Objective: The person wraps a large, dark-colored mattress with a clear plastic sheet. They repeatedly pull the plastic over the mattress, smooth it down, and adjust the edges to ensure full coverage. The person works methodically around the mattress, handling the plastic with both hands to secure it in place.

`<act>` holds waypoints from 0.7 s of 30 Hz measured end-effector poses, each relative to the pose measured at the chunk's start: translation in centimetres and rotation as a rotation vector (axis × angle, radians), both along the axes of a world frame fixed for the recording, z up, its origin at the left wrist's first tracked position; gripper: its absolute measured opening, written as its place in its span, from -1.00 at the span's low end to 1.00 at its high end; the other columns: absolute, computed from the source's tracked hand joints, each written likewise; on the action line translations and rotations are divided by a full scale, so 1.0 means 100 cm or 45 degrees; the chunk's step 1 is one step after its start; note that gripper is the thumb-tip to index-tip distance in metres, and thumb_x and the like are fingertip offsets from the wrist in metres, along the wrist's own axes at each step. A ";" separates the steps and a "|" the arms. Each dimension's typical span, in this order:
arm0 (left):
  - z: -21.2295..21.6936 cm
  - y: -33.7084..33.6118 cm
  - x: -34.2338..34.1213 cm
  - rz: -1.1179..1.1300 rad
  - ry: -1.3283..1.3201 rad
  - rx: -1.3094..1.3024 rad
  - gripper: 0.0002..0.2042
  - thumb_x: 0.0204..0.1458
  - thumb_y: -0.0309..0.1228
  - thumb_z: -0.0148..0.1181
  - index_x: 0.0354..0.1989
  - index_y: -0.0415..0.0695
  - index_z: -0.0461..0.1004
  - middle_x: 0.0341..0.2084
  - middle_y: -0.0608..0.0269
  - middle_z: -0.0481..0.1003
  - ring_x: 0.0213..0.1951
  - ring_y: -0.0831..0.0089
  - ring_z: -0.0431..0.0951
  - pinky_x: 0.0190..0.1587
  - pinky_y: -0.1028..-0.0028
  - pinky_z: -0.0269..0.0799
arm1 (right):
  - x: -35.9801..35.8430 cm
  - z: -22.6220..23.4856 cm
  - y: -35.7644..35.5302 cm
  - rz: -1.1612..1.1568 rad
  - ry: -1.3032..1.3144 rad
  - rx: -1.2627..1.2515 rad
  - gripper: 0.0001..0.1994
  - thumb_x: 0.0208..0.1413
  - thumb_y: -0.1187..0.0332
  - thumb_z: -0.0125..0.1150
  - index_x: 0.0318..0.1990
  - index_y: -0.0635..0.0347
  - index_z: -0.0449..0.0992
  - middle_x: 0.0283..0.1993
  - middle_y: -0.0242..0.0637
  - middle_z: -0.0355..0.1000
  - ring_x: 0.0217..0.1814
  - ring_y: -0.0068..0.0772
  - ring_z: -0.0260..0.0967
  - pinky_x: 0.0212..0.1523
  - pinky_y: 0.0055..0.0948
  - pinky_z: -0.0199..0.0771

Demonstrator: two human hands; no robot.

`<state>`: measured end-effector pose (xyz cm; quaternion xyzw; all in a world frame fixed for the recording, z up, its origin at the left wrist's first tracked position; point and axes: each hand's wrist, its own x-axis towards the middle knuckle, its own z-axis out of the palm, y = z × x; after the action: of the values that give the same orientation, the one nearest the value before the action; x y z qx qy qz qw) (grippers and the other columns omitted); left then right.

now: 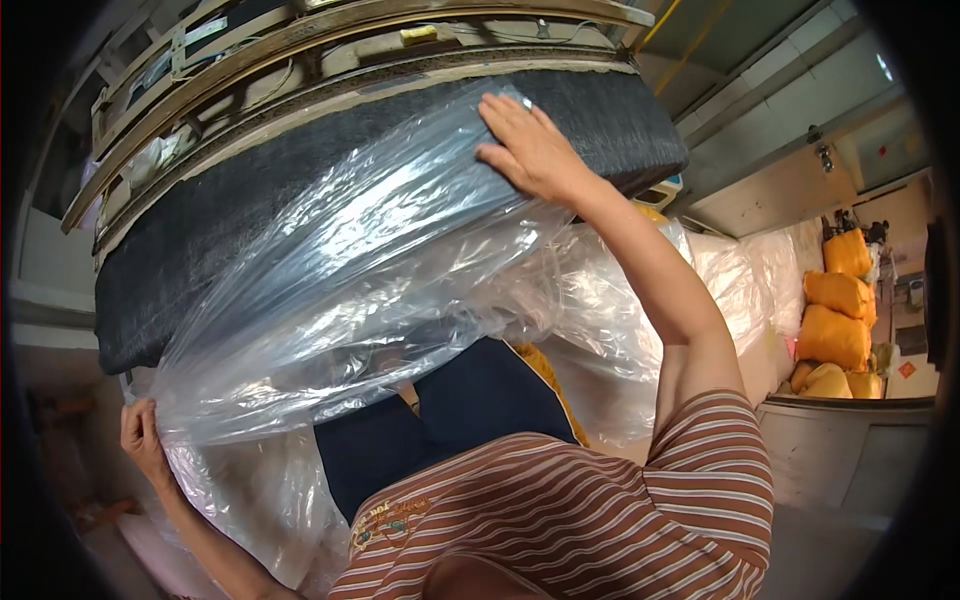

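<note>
A clear plastic sheet [400,240] stretches across the front of a long black padded surface [250,190] and hangs down over my lap. At the left, my left hand [147,440] is closed on the edge of the plastic sheet. My right hand [530,150] reaches to the far side, its fingers outstretched and its palm down on the sheet over the black surface. Between the two hands the film is pulled into long shiny folds. The part of the black surface under the sheet shows only dimly.
Behind the black surface run long wooden rails [300,40] with a small yellow block [419,35] among them. More crumpled clear plastic [610,320] hangs at my right and around my legs. Orange bundles [835,335] are piled at the far right, near a grey cabinet [870,460].
</note>
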<state>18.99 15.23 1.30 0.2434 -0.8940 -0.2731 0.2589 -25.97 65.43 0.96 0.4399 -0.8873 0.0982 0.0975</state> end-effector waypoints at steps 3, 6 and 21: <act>-0.003 -0.026 0.039 0.217 0.107 -0.091 -0.89 0.11 -0.55 0.10 -0.30 -0.34 0.51 -0.43 0.30 0.39 -0.30 0.55 0.38 -0.14 0.62 0.28 | 0.020 -0.006 -0.011 0.088 -0.020 0.030 -0.37 0.27 -0.04 -0.28 0.31 0.25 0.06 0.41 -0.07 -0.06 0.47 -0.14 -0.19 0.39 -0.06 -0.22; 0.006 -0.026 0.063 0.209 0.017 -0.122 -0.88 0.11 -0.55 0.10 -0.25 -0.33 0.51 -0.37 0.28 0.41 -0.25 0.52 0.38 -0.11 0.59 0.27 | 0.020 0.003 -0.017 0.106 -0.079 0.032 -0.41 0.27 -0.01 -0.26 0.32 0.18 0.08 0.42 -0.19 -0.05 0.48 -0.18 -0.21 0.41 -0.11 -0.27; -0.029 0.074 0.129 0.431 -0.043 -0.346 -0.85 -0.02 -0.68 0.14 -0.26 -0.27 0.54 -0.36 0.21 0.43 -0.32 0.45 0.40 -0.22 0.50 0.35 | -0.040 -0.014 -0.074 -0.087 -0.096 -0.766 -0.69 -0.09 0.33 0.32 -0.17 0.13 0.44 -0.17 -0.17 0.37 -0.08 -0.10 0.38 -0.08 -0.22 0.38</act>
<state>31.89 22.67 -1.58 0.3574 -0.8732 -0.0987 0.3163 -29.99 58.00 -0.44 0.3574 -0.8356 0.3695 0.1939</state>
